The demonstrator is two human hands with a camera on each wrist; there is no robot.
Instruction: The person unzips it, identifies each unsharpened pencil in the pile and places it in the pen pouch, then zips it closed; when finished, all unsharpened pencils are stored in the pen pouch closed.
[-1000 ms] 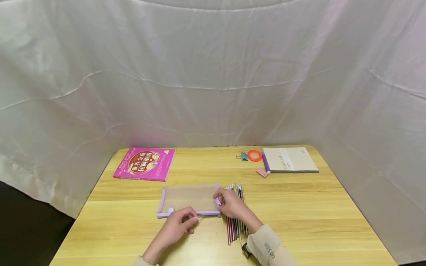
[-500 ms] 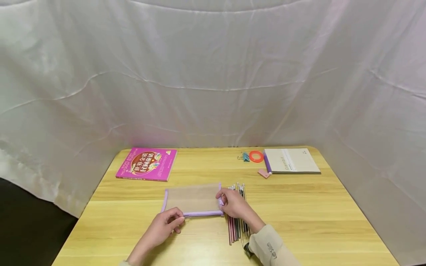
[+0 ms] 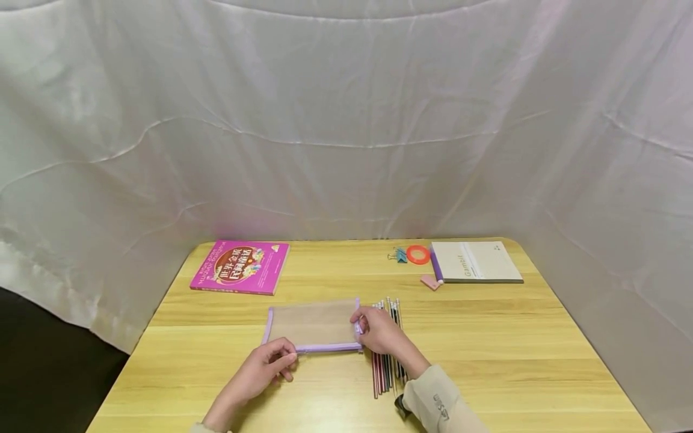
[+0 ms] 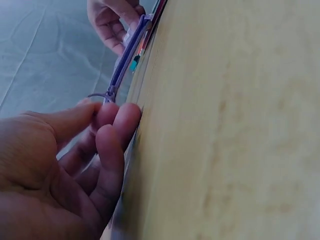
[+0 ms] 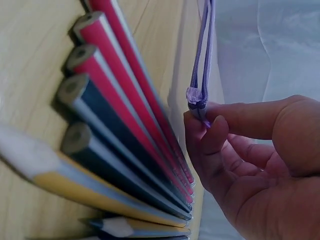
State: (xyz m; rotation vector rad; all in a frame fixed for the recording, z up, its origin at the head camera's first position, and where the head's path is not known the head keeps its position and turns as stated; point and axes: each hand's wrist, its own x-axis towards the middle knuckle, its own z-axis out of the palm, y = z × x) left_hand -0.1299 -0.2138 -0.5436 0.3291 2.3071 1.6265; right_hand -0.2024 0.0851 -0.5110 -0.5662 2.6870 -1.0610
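Observation:
A see-through pencil pouch (image 3: 314,325) with lilac edging lies in front of me, its zipper edge towards me. At the left end of that edge, my left hand (image 3: 266,368) pinches the pull cord of the zipper slider (image 4: 111,93) between thumb and forefinger. My right hand (image 3: 381,331) pinches the pouch's right end, close to the zipper's end (image 5: 196,97). Under and beside the right hand lies a row of pencils (image 5: 125,110), red, dark and yellow. In the right wrist view, the two zipper tapes stand a little apart.
A pink book (image 3: 238,267) lies at the back left. At the back right are a teal binder clip (image 3: 400,255), an orange tape roll (image 3: 418,254), a pink eraser (image 3: 431,282), a purple pen (image 3: 436,266) and a notebook (image 3: 479,262). Curtains (image 3: 346,120) surround the table.
My left hand has slid left along the pouch's near edge with the zipper pull, covering its left corner. My right hand keeps its grip on the right end.

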